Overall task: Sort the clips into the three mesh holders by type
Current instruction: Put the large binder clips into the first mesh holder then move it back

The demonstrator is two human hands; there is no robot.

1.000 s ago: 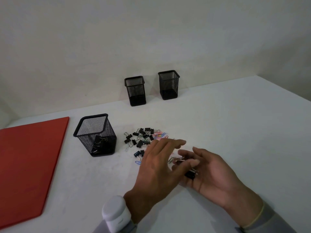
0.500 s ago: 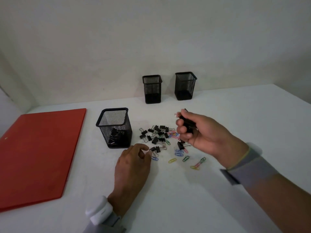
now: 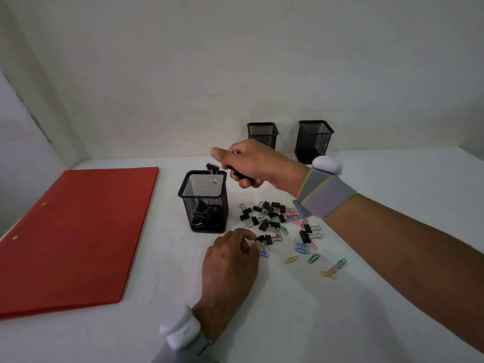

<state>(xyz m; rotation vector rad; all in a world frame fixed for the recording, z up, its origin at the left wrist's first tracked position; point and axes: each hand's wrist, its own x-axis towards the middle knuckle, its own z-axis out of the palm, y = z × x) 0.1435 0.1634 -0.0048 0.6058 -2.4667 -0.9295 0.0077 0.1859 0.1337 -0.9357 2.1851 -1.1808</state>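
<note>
While a binder clip [image 3: 212,167] hangs above the near holder [image 3: 203,203] —
Right hand [image 3: 251,163]: grips black clips.
Left hand [image 3: 230,260]: fingers pinch a small clip [image 3: 262,239] — on the table [image 3: 366,323].

1. A black mesh holder [image 3: 203,203] stands upright near the middle of the table, with black binder clips [image 3: 205,218] piled at its bottom.
2. One binder clip [image 3: 212,167] is just above its rim, seemingly in mid-air.
3. Two more mesh holders [image 3: 262,134] [image 3: 314,141] stand upright by the wall.
4. Loose black binder clips [image 3: 267,216] and coloured paper clips [image 3: 309,254] lie scattered right of the near holder.
</note>
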